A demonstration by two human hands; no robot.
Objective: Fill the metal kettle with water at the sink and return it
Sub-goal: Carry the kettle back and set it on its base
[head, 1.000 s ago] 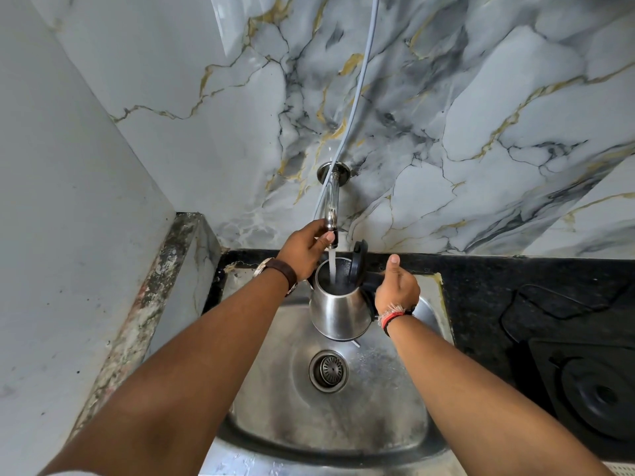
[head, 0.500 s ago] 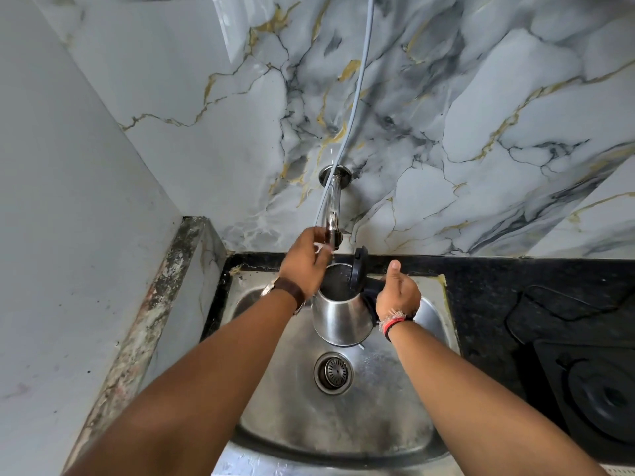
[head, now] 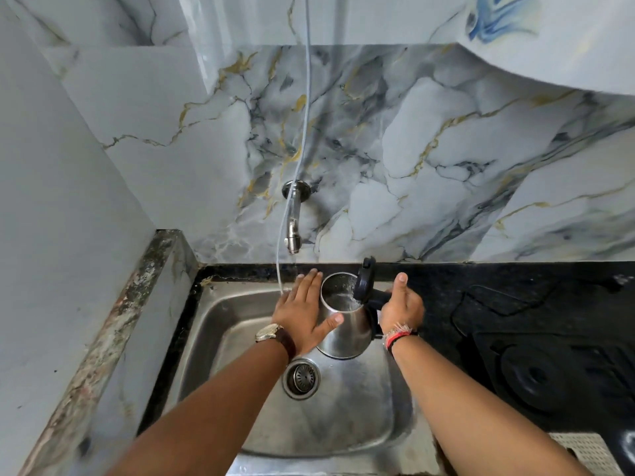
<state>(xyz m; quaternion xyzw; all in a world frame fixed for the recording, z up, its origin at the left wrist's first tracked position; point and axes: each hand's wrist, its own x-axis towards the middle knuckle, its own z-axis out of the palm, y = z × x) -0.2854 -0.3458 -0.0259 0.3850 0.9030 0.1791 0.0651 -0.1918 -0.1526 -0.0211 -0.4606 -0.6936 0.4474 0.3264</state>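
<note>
Kettle (head: pixel 343 324) hangs upright over the sink (head: pixel 343 424): right hand (head: pixel 400 309) grips its handle, left hand (head: pixel 302 312) lies open-fingered against its side.

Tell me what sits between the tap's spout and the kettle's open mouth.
Nothing solid: in the head view only wall and black counter edge show between the tap and the kettle. No stream is visible.

Wristwatch (head: pixel 269 333), red thread bracelet (head: pixel 397 336)

Both forearms reach forward, bare. The left hand (head: pixel 302 312) is flat and open, fingers spread, thumb sticking out sideways, with a watch on that wrist. The right hand (head: pixel 402 307) is curled into a closed grip, thumb up, threads round its wrist.
</note>
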